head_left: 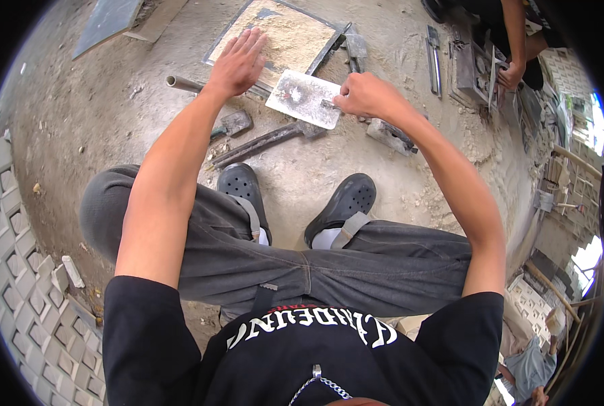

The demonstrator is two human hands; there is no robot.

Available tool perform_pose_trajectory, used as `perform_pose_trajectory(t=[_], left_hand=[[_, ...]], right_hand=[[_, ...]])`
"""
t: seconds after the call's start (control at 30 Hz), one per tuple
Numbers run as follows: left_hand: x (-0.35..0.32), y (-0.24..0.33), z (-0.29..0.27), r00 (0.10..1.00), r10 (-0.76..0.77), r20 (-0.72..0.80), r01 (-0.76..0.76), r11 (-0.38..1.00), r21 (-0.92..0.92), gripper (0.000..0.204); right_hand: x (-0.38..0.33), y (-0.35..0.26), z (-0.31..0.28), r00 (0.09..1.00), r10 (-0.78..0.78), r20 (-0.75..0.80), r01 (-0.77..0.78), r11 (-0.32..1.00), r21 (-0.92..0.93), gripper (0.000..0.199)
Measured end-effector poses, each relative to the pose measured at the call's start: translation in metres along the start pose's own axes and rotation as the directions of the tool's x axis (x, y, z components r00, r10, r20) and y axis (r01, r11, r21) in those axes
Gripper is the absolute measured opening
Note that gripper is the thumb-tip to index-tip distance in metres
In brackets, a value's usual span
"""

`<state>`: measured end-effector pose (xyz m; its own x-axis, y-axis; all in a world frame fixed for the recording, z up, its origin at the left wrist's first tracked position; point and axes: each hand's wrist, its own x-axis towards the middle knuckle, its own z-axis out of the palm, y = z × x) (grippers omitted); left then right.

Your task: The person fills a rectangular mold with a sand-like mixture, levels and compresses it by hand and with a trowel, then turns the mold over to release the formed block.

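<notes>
Resting my left grip (239,64) palm down on the powder (298,34), fingers spread and clasping nothing, I have my right grip (363,96) closed round the handle end of the trowel (305,105). The powder lies in a square frame (327,53) on the floor (112,101), out beyond my shoes (346,203); the trowel's blade is just right of my left grip, across the frame's near edge as I look down, and whether it touches there I cannot tell. To work this layer well, I judge that my palm should stay flat and light, so the fingertips plough no furrows, and that the blade should sit level, with even pressure right out to the corners. My left wrist had best stay clear of the pipe (183,84), and the trowel clear of the hammer (264,143) lying nearer my feet. The powder looks dry, tan and a little crumbly, with dark grey patches showing through at the far side and by my fingers. The trowel is a pale, rounded rectangle, scuffed and dusty, its middle smeared grey.
</notes>
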<state>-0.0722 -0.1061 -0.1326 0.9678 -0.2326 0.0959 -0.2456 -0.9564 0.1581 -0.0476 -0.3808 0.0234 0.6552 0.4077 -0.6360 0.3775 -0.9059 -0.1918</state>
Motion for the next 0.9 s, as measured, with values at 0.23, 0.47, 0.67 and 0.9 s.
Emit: perform_pose_trajectory(t=[0.23, 0.47, 0.67, 0.9], left_hand=[[-0.002, -0.003, 0.002, 1.000, 0.001, -0.006, -0.001, 1.000, 0.017, 0.055], [-0.003, -0.001, 0.002, 1.000, 0.000, -0.014, 0.000, 1.000, 0.022, 0.055], [-0.008, 0.007, -0.012, 0.981, 0.188, -0.055, -0.191, 0.980, -0.057, 0.056], [-0.021, 0.025, -0.014, 0.831, 0.536, 0.152, -0.530, 0.844, -0.076, 0.063]], right_hand=[[0.007, -0.003, -0.008, 1.000, -0.002, 0.015, 0.003, 0.997, -0.073, 0.035], [0.015, 0.001, -0.012, 0.998, 0.058, -0.005, -0.058, 0.996, -0.070, 0.036], [0.012, 0.006, -0.014, 0.996, 0.056, -0.070, -0.063, 0.993, -0.099, 0.035], [0.018, 0.048, -0.030, 0.995, 0.044, -0.086, -0.054, 0.993, -0.109, 0.036]])
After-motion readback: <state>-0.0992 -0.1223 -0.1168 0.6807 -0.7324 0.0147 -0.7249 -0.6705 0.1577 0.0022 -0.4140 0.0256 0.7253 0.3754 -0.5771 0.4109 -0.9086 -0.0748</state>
